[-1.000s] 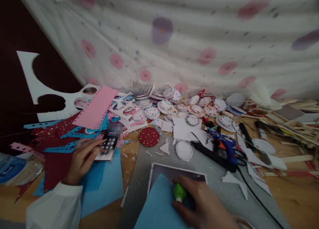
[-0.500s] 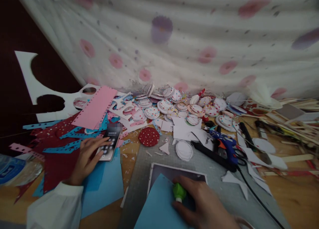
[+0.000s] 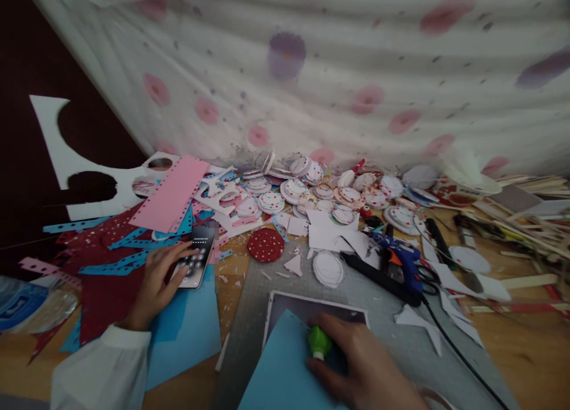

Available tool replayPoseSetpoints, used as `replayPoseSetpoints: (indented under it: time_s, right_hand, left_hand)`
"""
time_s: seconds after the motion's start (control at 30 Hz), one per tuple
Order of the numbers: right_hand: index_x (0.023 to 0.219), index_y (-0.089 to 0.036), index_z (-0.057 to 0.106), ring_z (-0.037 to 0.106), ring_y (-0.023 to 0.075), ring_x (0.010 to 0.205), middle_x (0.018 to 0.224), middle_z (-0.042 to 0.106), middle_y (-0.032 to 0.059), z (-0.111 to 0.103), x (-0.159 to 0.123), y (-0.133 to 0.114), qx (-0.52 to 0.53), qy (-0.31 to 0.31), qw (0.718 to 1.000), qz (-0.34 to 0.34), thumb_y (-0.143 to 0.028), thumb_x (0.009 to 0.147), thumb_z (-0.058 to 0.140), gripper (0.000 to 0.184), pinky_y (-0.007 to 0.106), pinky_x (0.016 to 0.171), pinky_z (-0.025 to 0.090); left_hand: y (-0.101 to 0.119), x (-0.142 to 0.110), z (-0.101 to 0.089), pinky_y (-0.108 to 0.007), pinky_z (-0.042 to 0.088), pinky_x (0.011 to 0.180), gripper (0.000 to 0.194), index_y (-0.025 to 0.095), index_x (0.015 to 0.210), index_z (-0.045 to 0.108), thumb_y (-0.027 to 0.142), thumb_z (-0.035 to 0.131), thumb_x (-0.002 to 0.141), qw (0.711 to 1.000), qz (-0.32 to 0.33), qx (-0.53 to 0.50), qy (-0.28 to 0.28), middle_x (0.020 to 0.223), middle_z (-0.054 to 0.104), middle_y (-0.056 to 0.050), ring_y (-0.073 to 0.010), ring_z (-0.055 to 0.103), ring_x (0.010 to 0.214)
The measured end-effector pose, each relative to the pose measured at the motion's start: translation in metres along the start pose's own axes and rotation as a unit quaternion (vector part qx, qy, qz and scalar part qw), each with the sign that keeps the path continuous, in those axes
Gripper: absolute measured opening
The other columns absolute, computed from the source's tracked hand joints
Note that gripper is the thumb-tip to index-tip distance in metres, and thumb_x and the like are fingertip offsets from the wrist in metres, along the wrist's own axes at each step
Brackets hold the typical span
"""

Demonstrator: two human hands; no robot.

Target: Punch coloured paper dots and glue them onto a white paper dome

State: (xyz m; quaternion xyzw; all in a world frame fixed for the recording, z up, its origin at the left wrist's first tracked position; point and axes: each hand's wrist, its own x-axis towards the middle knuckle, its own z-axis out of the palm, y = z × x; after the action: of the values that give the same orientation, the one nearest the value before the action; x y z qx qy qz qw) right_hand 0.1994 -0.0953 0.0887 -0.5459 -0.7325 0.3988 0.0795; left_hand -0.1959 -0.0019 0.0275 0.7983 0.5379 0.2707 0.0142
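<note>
My left hand [image 3: 158, 279] lies over a phone [image 3: 195, 260], fingers stretched out and fingertips on its lit keypad screen. The phone rests at the edge of blue paper sheets [image 3: 191, 344]. At the lower middle, my right hand [image 3: 356, 356] has its thumb and forefinger around a small green object with a white end [image 3: 319, 342], whose exact kind I cannot make out. That hand is over a blue sheet [image 3: 280, 362], which covers part of a dark, white-edged panel [image 3: 320, 306]. Both lie on a grey cutting mat [image 3: 378, 312].
Behind the mat are a red dotted disc [image 3: 266, 245], a white disc [image 3: 328, 268] and a heap of decorated round pieces [image 3: 294, 190]. A blue glue gun [image 3: 401, 258] with a black cord lies right. Wooden sticks [image 3: 534, 226] and a plastic bottle [image 3: 33, 306] flank the table.
The view has shifted very slightly. Both hands stay in nearly the same place, the left on the phone and the right around the green object.
</note>
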Motion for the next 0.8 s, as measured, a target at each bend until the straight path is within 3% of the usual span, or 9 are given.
replayPoseSetpoints:
  time_s: [0.17, 0.33, 0.47, 0.63, 0.8]
  right_hand:
    - [0.096, -0.022, 0.063, 0.063, 0.0172, 0.079, 0.089, 0.071, 0.0007, 0.0002, -0.0003, 0.0019, -0.003, -0.001, 1.0, -0.003, -0.03, 0.082, 0.059, 0.017, 0.028, 0.069, 0.04]
    - [0.095, -0.021, 0.063, 0.062, 0.0177, 0.08, 0.088, 0.07, 0.0011, -0.0009, -0.0001, -0.0001, 0.002, -0.006, 1.0, 0.003, -0.029, 0.081, 0.059, 0.017, 0.028, 0.069, 0.04]
    - [0.094, -0.021, 0.062, 0.062, 0.0177, 0.079, 0.087, 0.07, 0.0011, -0.0002, -0.0009, 0.0001, 0.002, -0.005, 1.0, 0.0, -0.029, 0.081, 0.059, 0.015, 0.028, 0.069, 0.039]
    - [0.094, -0.021, 0.062, 0.062, 0.0173, 0.077, 0.087, 0.069, 0.0005, 0.0016, -0.0012, 0.003, 0.003, 0.0, 1.0, -0.008, -0.03, 0.082, 0.059, 0.016, 0.028, 0.068, 0.038]
    - [0.094, -0.021, 0.062, 0.062, 0.0172, 0.078, 0.087, 0.07, 0.0002, 0.0015, 0.0, 0.0043, 0.0, -0.002, 1.0, -0.009, -0.031, 0.082, 0.059, 0.016, 0.028, 0.068, 0.038]
  left_hand:
    - [0.0021, -0.0007, 0.0004, -0.048, 0.032, 0.102, 0.039, 0.026, 0.133, 0.046, 0.032, 0.045, 0.095, 1.0, 0.02, -0.008, -0.002, 0.107, 0.075, -0.005, -0.0305, 0.055, 0.116]
    - [0.0081, -0.0006, -0.0025, -0.049, 0.034, 0.102, 0.039, 0.025, 0.133, 0.047, 0.035, 0.042, 0.095, 0.998, -0.022, -0.015, 0.051, 0.116, 0.071, -0.008, -0.0305, 0.057, 0.116]
    - [0.0079, -0.0016, -0.0033, -0.05, 0.036, 0.101, 0.036, 0.024, 0.128, 0.05, 0.036, 0.041, 0.095, 0.995, -0.056, -0.017, 0.082, 0.11, 0.072, -0.008, -0.0301, 0.06, 0.112]
    - [0.0066, -0.0012, -0.0017, -0.05, 0.037, 0.101, 0.029, 0.023, 0.115, 0.058, 0.036, 0.041, 0.096, 0.993, -0.072, -0.001, 0.094, 0.109, 0.072, -0.007, -0.0311, 0.06, 0.11]
    - [0.0084, 0.0001, -0.0013, -0.05, 0.037, 0.1, 0.032, 0.021, 0.121, 0.054, 0.036, 0.04, 0.096, 0.992, -0.084, 0.002, 0.097, 0.105, 0.073, -0.008, -0.0313, 0.061, 0.109]
